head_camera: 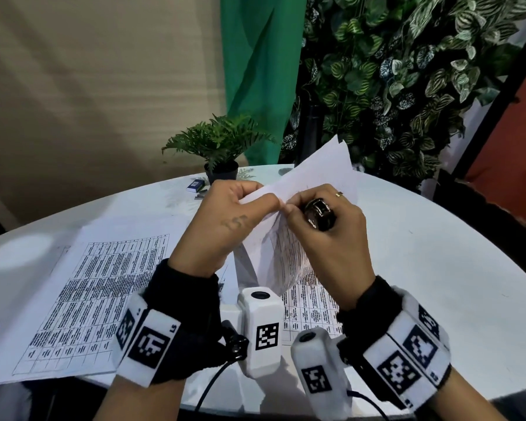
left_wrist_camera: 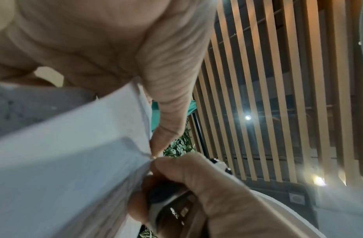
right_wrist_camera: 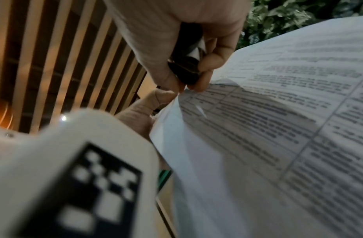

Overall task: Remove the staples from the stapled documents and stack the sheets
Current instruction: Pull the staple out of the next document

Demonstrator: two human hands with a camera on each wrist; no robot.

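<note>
Tabletop [head_camera: 438, 268]: loose sheets [head_camera: 97, 299] lie flat toward its left edge, forming the stack. Document [head_camera: 316, 174]: raised above the near edge, exposing its corner. My left hand [head_camera: 225, 220] pinches that corner taut; my right hand [head_camera: 325, 229], grip closed round the remover [head_camera: 319, 214], fingertips the staple [left_wrist_camera: 153, 157].

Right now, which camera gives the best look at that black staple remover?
The head view: the staple remover shows in the right hand. Both wrist views catch only dark, blurred parts between fingers.
</note>
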